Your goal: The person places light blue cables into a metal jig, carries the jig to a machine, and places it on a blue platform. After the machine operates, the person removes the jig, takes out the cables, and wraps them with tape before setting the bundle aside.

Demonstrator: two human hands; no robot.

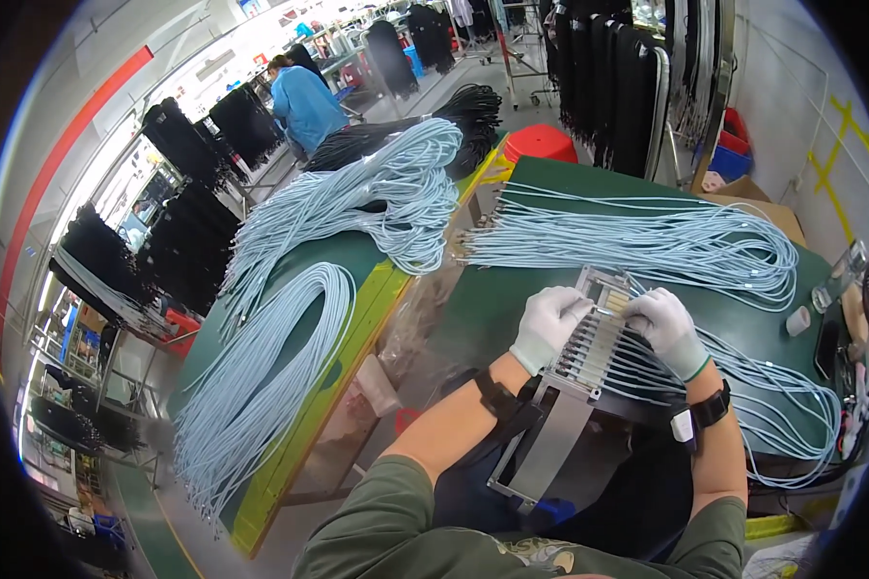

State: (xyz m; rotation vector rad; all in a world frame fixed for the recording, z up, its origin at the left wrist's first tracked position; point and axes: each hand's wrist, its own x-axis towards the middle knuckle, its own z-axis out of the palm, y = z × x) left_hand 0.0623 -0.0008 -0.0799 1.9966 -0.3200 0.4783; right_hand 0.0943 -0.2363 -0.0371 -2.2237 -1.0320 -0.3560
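A metal slotted fixture point(594, 359) with a row of slots lies in front of me, tilted over the near edge of the green table. Light blue cables point(639, 374) run from its right side in a row. My left hand point(548, 326), in a white glove, is at the fixture's upper left with fingertips pinched over the slots. My right hand point(668, 330), also gloved, is closed at its upper right, where the cables enter. What either set of fingertips holds is too small to make out.
A bundle of light blue cables point(637, 236) lies across the far side of the green table point(492, 304). More cable bundles point(357, 193) cover a second table at left. A red stool point(541, 145) stands behind. A person point(306, 108) in blue works far off, among racks of black cables point(608, 87).
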